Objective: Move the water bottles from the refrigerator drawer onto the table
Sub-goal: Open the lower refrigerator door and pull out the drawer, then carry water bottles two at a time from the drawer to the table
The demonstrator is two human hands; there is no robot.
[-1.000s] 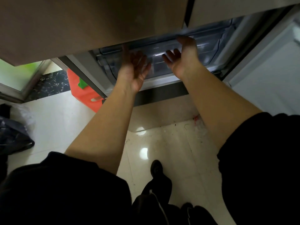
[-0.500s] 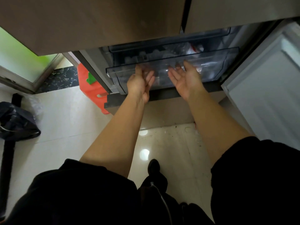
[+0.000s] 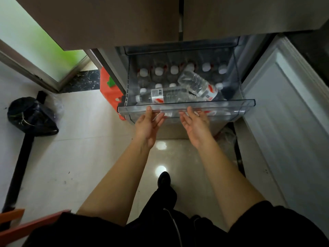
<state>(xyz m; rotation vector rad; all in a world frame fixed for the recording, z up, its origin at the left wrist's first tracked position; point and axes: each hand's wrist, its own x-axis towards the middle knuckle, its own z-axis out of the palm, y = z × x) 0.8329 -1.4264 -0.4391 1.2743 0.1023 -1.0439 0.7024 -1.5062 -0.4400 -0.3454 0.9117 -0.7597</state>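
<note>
The clear plastic refrigerator drawer (image 3: 245,103) is pulled out toward me under the closed upper doors. It holds several upright water bottles with white caps (image 3: 158,71). Two more bottles lie on top: one on its side along the front (image 3: 160,95), one tilted at the right (image 3: 197,85). My left hand (image 3: 148,124) and my right hand (image 3: 195,124) are palm up under the drawer's front lip, fingers straight, fingertips touching the lip. Neither hand holds a bottle. No table is in view.
The white refrigerator door (image 3: 292,122) stands open on the right. An orange plastic stool (image 3: 111,93) sits left of the drawer. A black rubbish bag (image 3: 30,115) and a dark pole (image 3: 17,172) lie on the tiled floor at left. My foot (image 3: 163,179) is below the drawer.
The drawer has slid out toward me with both hands at its front lip, and the bottles inside have come into view. My head has tilted, showing more of the floor.
</note>
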